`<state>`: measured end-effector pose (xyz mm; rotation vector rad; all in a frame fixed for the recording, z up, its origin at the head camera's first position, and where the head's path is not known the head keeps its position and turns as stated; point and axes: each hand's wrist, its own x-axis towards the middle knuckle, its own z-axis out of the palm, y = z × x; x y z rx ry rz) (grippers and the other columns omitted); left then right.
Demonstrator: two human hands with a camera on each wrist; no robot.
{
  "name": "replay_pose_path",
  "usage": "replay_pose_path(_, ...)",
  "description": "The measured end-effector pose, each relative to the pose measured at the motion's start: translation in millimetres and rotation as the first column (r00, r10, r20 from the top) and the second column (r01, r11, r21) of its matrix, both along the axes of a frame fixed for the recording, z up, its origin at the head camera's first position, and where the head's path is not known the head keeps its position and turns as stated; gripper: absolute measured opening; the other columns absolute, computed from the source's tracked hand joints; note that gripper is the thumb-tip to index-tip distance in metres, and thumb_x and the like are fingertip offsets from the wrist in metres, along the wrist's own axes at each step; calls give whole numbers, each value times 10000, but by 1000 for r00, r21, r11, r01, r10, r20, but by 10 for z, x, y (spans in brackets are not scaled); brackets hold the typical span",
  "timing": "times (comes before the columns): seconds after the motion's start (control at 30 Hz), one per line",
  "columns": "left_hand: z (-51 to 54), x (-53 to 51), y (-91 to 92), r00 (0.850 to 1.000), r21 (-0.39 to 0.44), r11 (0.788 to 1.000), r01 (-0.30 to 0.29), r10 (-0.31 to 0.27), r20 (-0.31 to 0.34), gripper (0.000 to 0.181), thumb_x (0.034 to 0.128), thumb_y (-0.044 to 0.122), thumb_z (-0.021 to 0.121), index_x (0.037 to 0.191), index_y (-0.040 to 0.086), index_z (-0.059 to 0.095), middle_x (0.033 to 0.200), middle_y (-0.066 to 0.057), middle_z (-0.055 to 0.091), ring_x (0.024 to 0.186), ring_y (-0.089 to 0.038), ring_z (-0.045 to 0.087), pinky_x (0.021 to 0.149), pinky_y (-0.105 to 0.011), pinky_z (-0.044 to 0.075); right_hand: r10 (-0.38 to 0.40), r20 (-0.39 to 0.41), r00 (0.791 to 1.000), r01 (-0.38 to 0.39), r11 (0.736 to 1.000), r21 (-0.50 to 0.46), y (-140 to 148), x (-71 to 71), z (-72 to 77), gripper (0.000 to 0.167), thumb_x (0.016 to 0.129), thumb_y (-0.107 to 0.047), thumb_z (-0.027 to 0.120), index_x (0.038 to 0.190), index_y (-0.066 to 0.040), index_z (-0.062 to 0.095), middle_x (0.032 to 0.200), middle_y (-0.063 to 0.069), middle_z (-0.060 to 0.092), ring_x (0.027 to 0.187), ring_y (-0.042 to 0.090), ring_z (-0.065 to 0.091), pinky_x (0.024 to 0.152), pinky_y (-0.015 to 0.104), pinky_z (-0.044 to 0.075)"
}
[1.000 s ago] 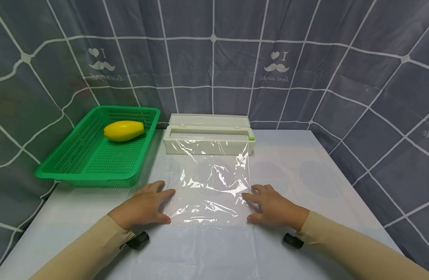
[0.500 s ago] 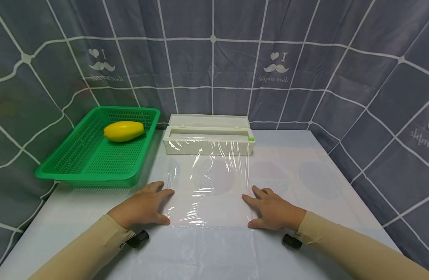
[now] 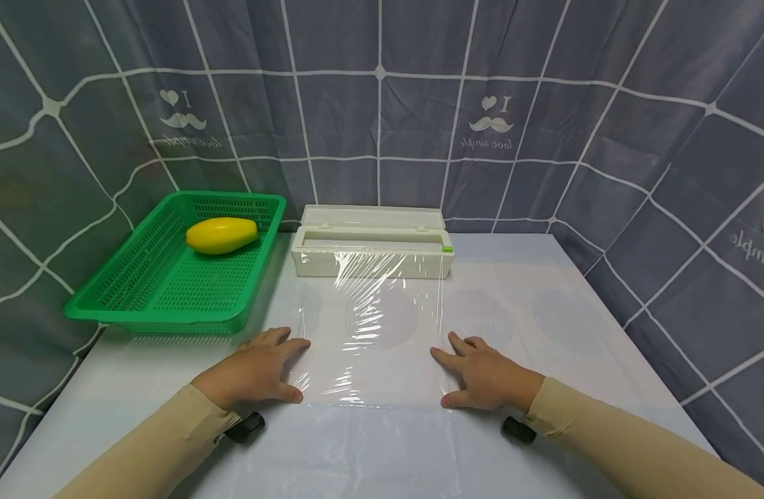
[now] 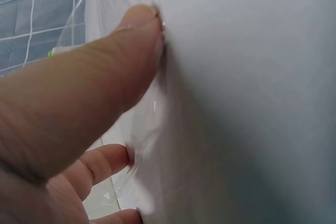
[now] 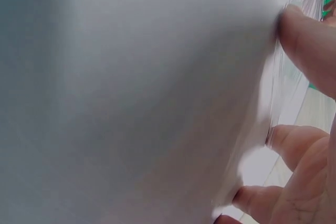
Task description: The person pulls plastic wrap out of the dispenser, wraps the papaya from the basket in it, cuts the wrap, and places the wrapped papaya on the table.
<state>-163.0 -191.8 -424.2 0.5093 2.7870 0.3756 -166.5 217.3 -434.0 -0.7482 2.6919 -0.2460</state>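
A sheet of clear cling film runs from a white dispenser box toward me and lies over the white table. My left hand rests at the film's left edge with thumb and fingers spread. At the right edge, my right hand presses down the same way. In the left wrist view, the thumb and fingertips touch the film and tabletop. The right wrist view has the right thumb and fingertips on the film's edge. The box's lid is raised.
On the left stands a green perforated basket holding a yellow oblong fruit. A green piece sits at the box's right end. Grey gridded curtain hangs behind and along both sides of the white table.
The film has become flatter and smoother, with fewer bright wrinkles. My right hand has shifted slightly toward me. My left hand has barely moved.
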Motion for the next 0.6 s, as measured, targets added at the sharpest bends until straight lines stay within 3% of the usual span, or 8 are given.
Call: replay_pose_path(0.6, -18, -11, 5, 1000, -6, 1000, -14, 14, 3, 926, 732, 486, 927, 1513, 153, 558, 1596, -321, 399, 1468, -574, 367, 1092, -831, 295, -6, -2, 1000, 6, 999, 33, -33, -24, 6, 886, 887, -556, 796, 1605, -163, 456, 1659, 312, 337, 1440, 530, 409, 1127, 604, 460)
